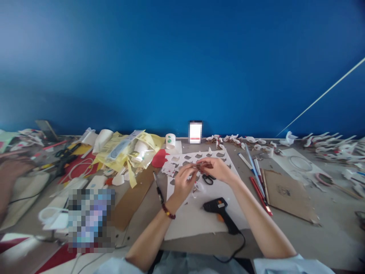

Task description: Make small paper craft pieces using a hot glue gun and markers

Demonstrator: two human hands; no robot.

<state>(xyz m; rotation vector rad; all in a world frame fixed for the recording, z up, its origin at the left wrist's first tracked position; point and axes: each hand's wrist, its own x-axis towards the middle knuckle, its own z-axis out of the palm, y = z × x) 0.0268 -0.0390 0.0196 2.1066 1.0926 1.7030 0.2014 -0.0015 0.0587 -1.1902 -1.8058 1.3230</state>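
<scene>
My left hand point(184, 182) and my right hand point(218, 169) meet above a white sheet point(196, 217) with cut-out holes. Both pinch a small reddish-brown piece point(203, 165) between their fingertips; I cannot make out what it is. A beaded bracelet point(169, 212) sits on my left wrist. Black-handled scissors point(208, 179) lie just under my right hand. A black glue gun point(221, 213) rests on the sheet near my right forearm, its cord trailing toward me.
A black pen point(157, 186) lies left of the sheet. Yellow bags point(127, 152) and paper cups are piled at the left. Another person's blurred hand point(13, 169) is at the far left. Brown cardboard point(288, 194), rulers point(255, 171) and small white paper shapes point(251, 140) lie to the right.
</scene>
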